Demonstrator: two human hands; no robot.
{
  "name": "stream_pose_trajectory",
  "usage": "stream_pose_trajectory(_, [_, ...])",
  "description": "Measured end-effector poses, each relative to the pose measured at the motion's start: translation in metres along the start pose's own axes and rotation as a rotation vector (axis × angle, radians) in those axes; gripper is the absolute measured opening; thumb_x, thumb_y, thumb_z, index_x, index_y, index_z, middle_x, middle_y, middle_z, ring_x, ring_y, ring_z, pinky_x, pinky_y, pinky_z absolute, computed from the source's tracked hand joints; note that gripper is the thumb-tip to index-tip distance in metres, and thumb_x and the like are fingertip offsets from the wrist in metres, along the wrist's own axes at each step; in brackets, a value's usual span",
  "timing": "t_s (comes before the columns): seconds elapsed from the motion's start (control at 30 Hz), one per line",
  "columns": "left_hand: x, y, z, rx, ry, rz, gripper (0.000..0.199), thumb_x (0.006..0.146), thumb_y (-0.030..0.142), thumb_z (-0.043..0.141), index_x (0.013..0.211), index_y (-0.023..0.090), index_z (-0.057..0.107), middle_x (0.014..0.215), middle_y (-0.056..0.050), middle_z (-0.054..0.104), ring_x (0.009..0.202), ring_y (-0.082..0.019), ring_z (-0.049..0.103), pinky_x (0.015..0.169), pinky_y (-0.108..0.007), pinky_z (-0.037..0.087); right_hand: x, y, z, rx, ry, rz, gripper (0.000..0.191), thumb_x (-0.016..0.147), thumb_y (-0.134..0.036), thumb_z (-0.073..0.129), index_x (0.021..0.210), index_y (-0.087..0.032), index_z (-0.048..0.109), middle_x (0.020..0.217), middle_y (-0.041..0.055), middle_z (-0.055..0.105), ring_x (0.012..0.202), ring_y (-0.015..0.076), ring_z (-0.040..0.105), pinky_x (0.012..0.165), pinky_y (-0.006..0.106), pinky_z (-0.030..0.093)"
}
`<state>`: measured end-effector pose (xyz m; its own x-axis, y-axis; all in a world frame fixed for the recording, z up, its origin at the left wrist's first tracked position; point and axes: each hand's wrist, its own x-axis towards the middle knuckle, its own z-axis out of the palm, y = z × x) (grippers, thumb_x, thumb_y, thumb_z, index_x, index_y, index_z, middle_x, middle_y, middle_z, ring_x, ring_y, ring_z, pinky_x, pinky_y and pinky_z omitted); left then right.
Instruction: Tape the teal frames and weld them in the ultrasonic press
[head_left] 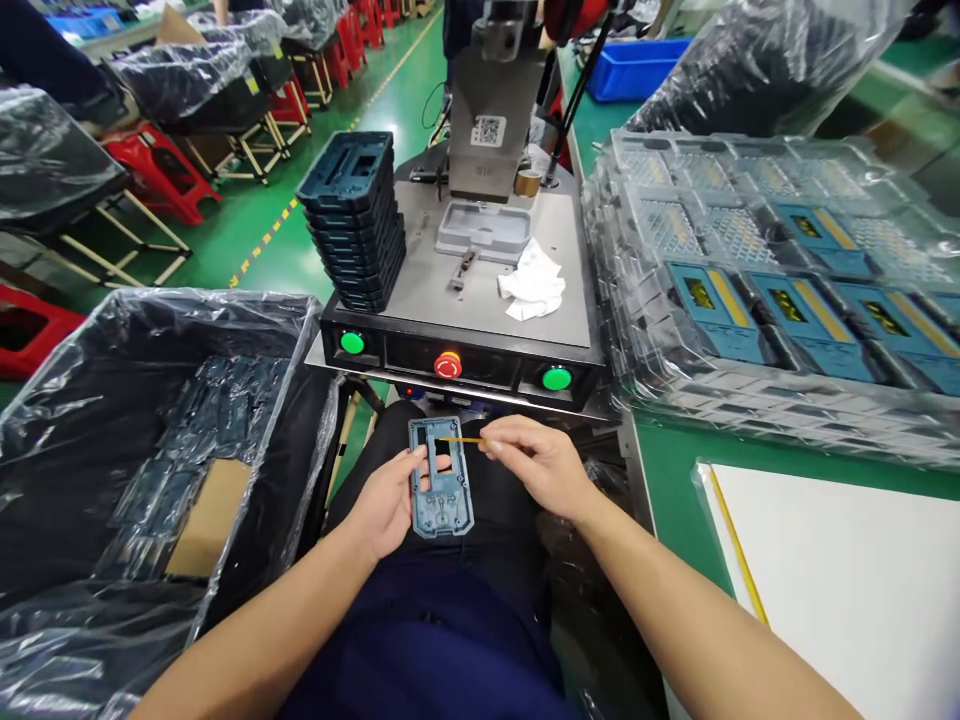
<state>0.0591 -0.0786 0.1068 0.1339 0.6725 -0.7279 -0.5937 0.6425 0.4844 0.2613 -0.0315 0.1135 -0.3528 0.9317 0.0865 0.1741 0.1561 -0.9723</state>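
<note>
Beside the lined bin, stacked housings, white cloth, clear trays

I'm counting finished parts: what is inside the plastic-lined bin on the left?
Inside the lined bin, flat dark blue-grey plastic parts lie loosely, with a brown cardboard piece showing at the bottom. Glare and folds of the liner hide the near end, so no full count is possible.
</note>
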Motion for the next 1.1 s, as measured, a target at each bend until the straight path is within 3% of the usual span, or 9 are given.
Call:
stream_pose_trajectory(0.07, [0.002, 0.003, 0.0, -0.014, 0.02, 0.053, 0.022, 0.08, 0.026, 0.064, 0.097, 0.013, 0.06, 0.091, -0.009, 0.069, 0.066, -0.016, 0.064, 0.067, -0.036, 0.056, -0.002, -0.002, 0.002, -0.143, -0.112, -0.132, 0.018, 0.088, -0.032, 0.057, 0.094, -0.024, 0.072, 0.101, 0.0061, 0.068, 0.094, 0.0194, 0.063, 0.084, 0.036, 0.053])
stream_pose_trajectory(0.17, [0.004, 0.007, -0.002, -0.03, 0.032, 0.109, 0.022, 0.077, 0.027, 0.068, 0.093, 0.014, 0.061, 0.082, -0.006, 0.068, 0.066, -0.015, 0.063, 0.066, -0.031, 0.055, -0.004, -0.001, 0.007, -0.208, -0.206, -0.216, 0.021, 0.09, -0.028, 0.053, 0.102, -0.026, 0.07, 0.108, 0.0057, 0.067, 0.098, 0.0189, 0.063, 0.087, 0.037, 0.053])
stream_pose_trajectory(0.43, [0.011, 0.007, -0.004, 0.003, 0.063, 0.211, 0.027, 0.061, 0.023, 0.079, 0.08, 0.014, 0.062, 0.072, -0.001, 0.065, 0.066, -0.012, 0.06, 0.069, -0.025, 0.05, -0.004, 0.005, 0.012, -0.241, -0.224, -0.213, 0.02, 0.09, -0.026, 0.051, 0.096, -0.025, 0.07, 0.109, 0.0066, 0.065, 0.097, 0.0183, 0.063, 0.083, 0.035, 0.054])
stream_pose_trajectory(0.53, [0.013, 0.006, -0.003, 0.024, 0.066, 0.24, 0.029, 0.06, 0.025, 0.08, 0.082, 0.014, 0.063, 0.072, -0.001, 0.065, 0.069, -0.012, 0.061, 0.072, -0.025, 0.048, -0.005, 0.008, 0.014, -0.187, -0.177, -0.084, 0.018, 0.087, -0.026, 0.055, 0.1, -0.023, 0.067, 0.107, 0.0074, 0.064, 0.09, 0.0179, 0.063, 0.078, 0.033, 0.054])
stream_pose_trajectory(0.63, [0.013, 0.004, -0.002, 0.033, 0.067, 0.279, 0.03, 0.061, 0.026, 0.08, 0.083, 0.015, 0.063, 0.075, -0.001, 0.066, 0.072, -0.013, 0.061, 0.072, -0.025, 0.047, -0.005, 0.012, 0.017, -0.01, -0.13, 0.177, 0.027, 0.081, -0.031, 0.061, 0.106, -0.02, 0.062, 0.087, 0.0055, 0.066, 0.069, 0.0153, 0.063, 0.066, 0.031, 0.055])
stream_pose_trajectory(0.73, [0.012, 0.002, 0.0, 0.039, 0.072, 0.294, 0.029, 0.061, 0.027, 0.08, 0.082, 0.016, 0.062, 0.076, -0.002, 0.067, 0.073, -0.013, 0.061, 0.071, -0.025, 0.046, -0.003, 0.014, 0.018, 0.181, -0.092, 0.374, 0.037, 0.073, -0.039, 0.069, 0.102, -0.016, 0.061, 0.078, 0.0036, 0.064, 0.063, 0.0153, 0.063, 0.058, 0.03, 0.054])
stream_pose_trajectory(1.1, [0.011, 0.0, 0.006, 0.092, 0.08, 0.3, 0.034, 0.057, 0.028, 0.081, 0.082, 0.015, 0.061, 0.074, -0.002, 0.067, 0.069, -0.013, 0.059, 0.067, -0.026, 0.045, 0.003, 0.006, 0.015, 0.417, 0.075, 0.569, 0.043, 0.059, -0.037, 0.082, 0.089, -0.011, 0.065, 0.064, 0.002, 0.065, 0.054, 0.0106, 0.059, 0.051, 0.022, 0.049])
